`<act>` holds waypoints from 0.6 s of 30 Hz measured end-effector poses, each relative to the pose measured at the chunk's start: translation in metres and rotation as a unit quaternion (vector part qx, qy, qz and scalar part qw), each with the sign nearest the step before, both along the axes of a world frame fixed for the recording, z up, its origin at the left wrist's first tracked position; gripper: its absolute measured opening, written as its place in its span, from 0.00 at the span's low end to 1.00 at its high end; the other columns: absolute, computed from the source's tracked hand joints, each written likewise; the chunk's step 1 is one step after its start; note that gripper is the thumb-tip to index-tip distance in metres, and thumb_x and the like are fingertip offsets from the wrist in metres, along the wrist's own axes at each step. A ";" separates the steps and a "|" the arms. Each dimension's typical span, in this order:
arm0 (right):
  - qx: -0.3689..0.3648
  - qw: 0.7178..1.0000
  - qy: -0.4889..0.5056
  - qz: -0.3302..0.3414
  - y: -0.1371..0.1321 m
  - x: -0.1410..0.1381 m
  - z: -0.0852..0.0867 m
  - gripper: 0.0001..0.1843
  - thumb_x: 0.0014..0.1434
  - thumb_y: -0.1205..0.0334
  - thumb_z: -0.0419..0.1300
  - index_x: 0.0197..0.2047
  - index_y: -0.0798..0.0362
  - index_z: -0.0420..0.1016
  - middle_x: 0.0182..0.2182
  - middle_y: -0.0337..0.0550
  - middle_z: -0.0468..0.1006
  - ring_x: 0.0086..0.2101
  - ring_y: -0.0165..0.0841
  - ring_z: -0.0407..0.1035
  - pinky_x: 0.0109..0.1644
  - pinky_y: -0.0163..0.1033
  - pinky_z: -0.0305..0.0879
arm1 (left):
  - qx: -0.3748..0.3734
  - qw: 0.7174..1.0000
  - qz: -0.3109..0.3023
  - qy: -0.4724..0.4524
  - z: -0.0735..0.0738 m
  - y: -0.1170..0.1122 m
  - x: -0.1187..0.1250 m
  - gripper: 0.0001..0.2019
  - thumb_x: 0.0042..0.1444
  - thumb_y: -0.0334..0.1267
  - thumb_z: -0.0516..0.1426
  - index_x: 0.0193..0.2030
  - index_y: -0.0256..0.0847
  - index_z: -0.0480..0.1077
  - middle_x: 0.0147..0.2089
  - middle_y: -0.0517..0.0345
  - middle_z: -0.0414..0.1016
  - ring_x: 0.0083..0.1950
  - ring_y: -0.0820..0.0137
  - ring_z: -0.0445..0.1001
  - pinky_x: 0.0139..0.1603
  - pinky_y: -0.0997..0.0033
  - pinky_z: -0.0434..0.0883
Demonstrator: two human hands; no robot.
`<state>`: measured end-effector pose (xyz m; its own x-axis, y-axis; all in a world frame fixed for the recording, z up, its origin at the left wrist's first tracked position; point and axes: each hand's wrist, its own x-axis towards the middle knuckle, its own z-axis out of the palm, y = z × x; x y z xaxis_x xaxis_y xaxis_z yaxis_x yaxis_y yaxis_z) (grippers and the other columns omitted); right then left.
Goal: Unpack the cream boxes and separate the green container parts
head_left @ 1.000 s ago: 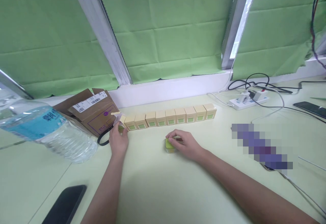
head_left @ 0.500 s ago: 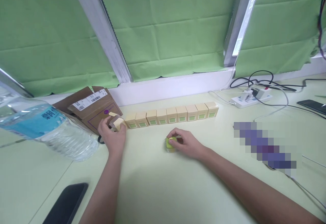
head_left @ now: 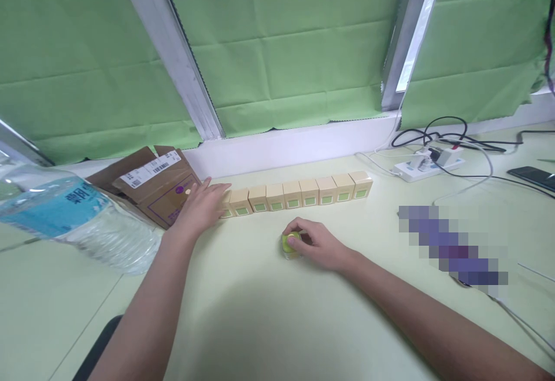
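A row of several small cream boxes with green labels (head_left: 299, 192) stands along the far side of the pale green table (head_left: 260, 311). My left hand (head_left: 200, 206) lies over the row's left end with fingers stretched flat, covering the end box there. My right hand (head_left: 318, 245) rests on the table in front of the row, its fingers closed round a small jar with a yellow-green lid (head_left: 289, 244).
A brown cardboard box (head_left: 151, 187) sits left of the row. A large water bottle (head_left: 73, 219) lies at the left edge. A power strip with cables (head_left: 427, 164) and a dark phone (head_left: 531, 176) are at right; another dark phone (head_left: 97, 349) is at bottom left.
My left hand, which held a small cream box near the cardboard box, has moved right and flattened over the left end of the row. My right hand stayed on the jar.
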<state>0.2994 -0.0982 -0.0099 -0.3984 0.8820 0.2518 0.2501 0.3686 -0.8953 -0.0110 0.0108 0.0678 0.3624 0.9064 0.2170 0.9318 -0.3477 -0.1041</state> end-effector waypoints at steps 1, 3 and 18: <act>-0.004 1.000 -0.001 0.002 0.000 0.000 0.000 0.13 0.67 0.50 0.56 0.46 0.50 0.74 0.39 0.41 0.78 0.30 0.29 0.65 0.34 0.35 0.62 | -0.020 1.000 0.004 0.024 0.002 0.001 0.002 0.33 0.52 0.32 0.61 0.67 0.45 0.64 0.68 0.49 0.68 0.76 0.47 0.49 0.73 0.36 0.47; -0.010 1.000 -0.002 0.005 0.001 0.000 -0.001 0.14 0.67 0.50 0.55 0.46 0.50 0.73 0.39 0.41 0.78 0.30 0.29 0.65 0.34 0.35 0.62 | -0.050 0.997 0.016 0.062 0.006 0.003 0.007 0.32 0.53 0.32 0.59 0.68 0.44 0.63 0.67 0.46 0.68 0.76 0.46 0.49 0.73 0.34 0.43; -0.012 1.000 -0.008 0.013 0.001 0.000 0.002 0.12 0.67 0.51 0.55 0.44 0.51 0.72 0.36 0.39 0.76 0.29 0.27 0.63 0.33 0.34 0.59 | -0.032 0.992 0.064 0.099 0.020 0.006 0.031 0.28 0.49 0.26 0.54 0.59 0.41 0.71 0.53 0.41 0.78 0.61 0.47 0.70 0.68 0.25 0.38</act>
